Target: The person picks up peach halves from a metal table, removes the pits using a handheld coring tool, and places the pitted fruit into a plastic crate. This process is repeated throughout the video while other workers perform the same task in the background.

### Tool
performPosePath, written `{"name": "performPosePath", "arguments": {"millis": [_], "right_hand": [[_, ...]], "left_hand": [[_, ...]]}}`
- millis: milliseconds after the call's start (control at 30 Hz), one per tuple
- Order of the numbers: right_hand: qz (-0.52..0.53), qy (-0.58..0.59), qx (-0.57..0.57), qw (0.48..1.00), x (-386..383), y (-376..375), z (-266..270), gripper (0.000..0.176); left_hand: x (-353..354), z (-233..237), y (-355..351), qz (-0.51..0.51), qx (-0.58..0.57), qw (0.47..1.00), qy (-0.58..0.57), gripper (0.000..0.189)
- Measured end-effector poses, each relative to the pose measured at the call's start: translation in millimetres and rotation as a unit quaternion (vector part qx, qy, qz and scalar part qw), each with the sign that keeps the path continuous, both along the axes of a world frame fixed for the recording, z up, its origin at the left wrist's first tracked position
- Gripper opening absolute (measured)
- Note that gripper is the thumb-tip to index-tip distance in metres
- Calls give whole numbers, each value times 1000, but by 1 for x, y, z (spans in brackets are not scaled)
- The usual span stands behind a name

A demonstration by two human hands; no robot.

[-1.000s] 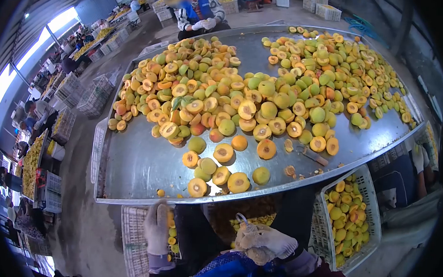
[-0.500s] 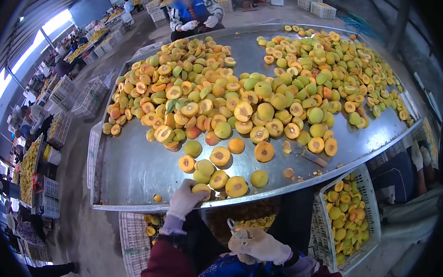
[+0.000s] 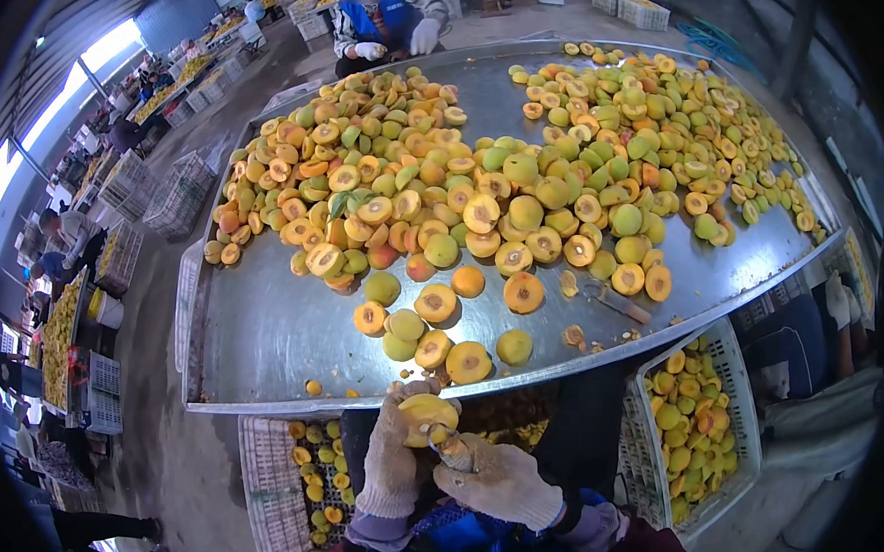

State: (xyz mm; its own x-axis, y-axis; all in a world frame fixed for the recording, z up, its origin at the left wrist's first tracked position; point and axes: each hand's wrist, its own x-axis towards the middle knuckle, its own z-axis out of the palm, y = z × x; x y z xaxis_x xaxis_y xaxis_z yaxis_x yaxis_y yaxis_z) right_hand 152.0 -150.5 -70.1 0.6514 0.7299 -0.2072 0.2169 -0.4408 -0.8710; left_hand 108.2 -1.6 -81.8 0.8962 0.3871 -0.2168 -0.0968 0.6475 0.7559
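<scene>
My left hand [image 3: 393, 453], in a pale knit glove, is closed around a yellow peach half [image 3: 427, 418] just in front of the table's near edge. My right hand [image 3: 501, 481], also gloved, grips a small pitting tool [image 3: 445, 438] with a curved metal tip. That tip is at the lower side of the peach half, apparently touching it; the handle is mostly hidden in my fingers. Close beyond my hands, several peach halves [image 3: 468, 362] lie on the metal table [image 3: 259, 336]. Behind them spreads a large heap of halved peaches [image 3: 525, 212].
A knife-like tool with a handle [image 3: 622, 303] lies on the table near loose pits [image 3: 574, 335]. Crates of peaches stand below on the right [image 3: 748, 447] and left [image 3: 261, 486]. Across the table sits a co-worker [image 3: 385, 23] in white gloves; another person's leg [image 3: 783, 344] is at right.
My left hand has picked the peach half off the table edge and brought it toward me. My right hand has raised the pitting tool to it. The co-worker's hands have moved apart.
</scene>
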Motion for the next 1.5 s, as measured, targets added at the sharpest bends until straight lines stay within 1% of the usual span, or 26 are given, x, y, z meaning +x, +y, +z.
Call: {"name": "performPosePath", "arguments": {"millis": [67, 167, 300, 367, 400, 433, 467, 500, 567, 633, 667, 700, 767, 800, 867, 900, 967, 1000, 1067, 1100, 1167, 1200, 1267, 1400, 1467, 1500], "right_hand": [[32, -108, 29, 993, -4, -3, -13, 31], [48, -172, 37, 983, -5, -6, -8, 27], [37, -214, -5, 976, -14, -10, -13, 23], [89, -331, 107, 933, -7, -15, -4, 18], [88, -332, 106, 933, -8, -15, -2, 18], [54, -68, 133, 987, -9, -13, -1, 23], [15, 202, 152, 967, -11, -13, 1, 29], [15, 202, 152, 968, -4, -16, 12, 29], [97, 478, 43, 872, 18, -23, 41, 28], [120, 513, 76, 847, 15, -29, 22, 27], [141, 548, 108, 817, 12, -31, 13, 27], [140, 548, 108, 817, 10, -32, 9, 27], [122, 652, 206, 719, 6, -34, 4, 25], [122, 652, 207, 720, 6, -34, 7, 25], [107, 640, 253, 718, 3, -33, 12, 23], [101, 636, 268, 717, 2, -32, 13, 22], [45, 641, 312, 700, -5, -31, 7, 20], [43, 640, 311, 701, 2, -34, 8, 20], [110, 692, 190, 688, 20, -40, 10, 20], [132, 705, 147, 681, 24, -41, 11, 20], [142, 654, 148, 728, 21, -39, 11, 22], [140, 654, 149, 729, 16, -37, 8, 22], [104, 651, 280, 698, 1, -33, 1, 25], [106, 657, 282, 691, 0, -34, -5, 26], [86, 678, 222, 695, 3, -37, -12, 24], [86, 678, 221, 696, 4, -37, -10, 24]], "left_hand": [[-2, 9, -6, -4, -3, 1000, -16, 63], [-2, 21, -18, 16, 35, 999, 13, 69], [-4, 22, -32, 76, 186, 979, 32, 77], [-6, 30, -38, 90, 236, 967, 27, 78], [-8, 40, -42, 88, 266, 959, 32, 76], [-8, 45, -44, 86, 296, 951, 36, 74], [-7, 44, -40, 85, 296, 951, 35, 74], [-8, 41, -31, 66, 389, 918, 25, 69], [-8, 44, -29, 45, 481, 876, 13, 64], [-7, 53, -35, 31, 406, 912, 46, 31], [-4, 55, -30, 24, 515, 857, -13, 28], [-2, 59, -27, 22, 514, 857, -13, 28], [0, 66, -24, -68, 446, 892, 15, 25], [1, 65, -24, -68, 447, 892, 15, 25], [4, 59, -24, -1, 567, 812, -139, 25], [6, 55, -23, -1, 566, 812, -139, 25], [9, 49, -21, 4, 635, 756, -161, 25], [10, 51, -22, 4, 633, 757, -163, 25], [14, 59, -23, -104, 475, 874, 11, 28], [14, 57, -21, -102, 475, 874, 11, 28], [14, 48, -13, -87, 551, 826, -79, 32], [13, 44, -13, -88, 550, 827, -81, 32], [12, 37, -14, -35, 545, 822, -161, 37], [11, 37, -15, -12, 541, 819, -189, 36], [10, 47, -16, -153, 344, 926, 11, 34], [11, 48, -13, -152, 344, 927, 10, 34]]}}
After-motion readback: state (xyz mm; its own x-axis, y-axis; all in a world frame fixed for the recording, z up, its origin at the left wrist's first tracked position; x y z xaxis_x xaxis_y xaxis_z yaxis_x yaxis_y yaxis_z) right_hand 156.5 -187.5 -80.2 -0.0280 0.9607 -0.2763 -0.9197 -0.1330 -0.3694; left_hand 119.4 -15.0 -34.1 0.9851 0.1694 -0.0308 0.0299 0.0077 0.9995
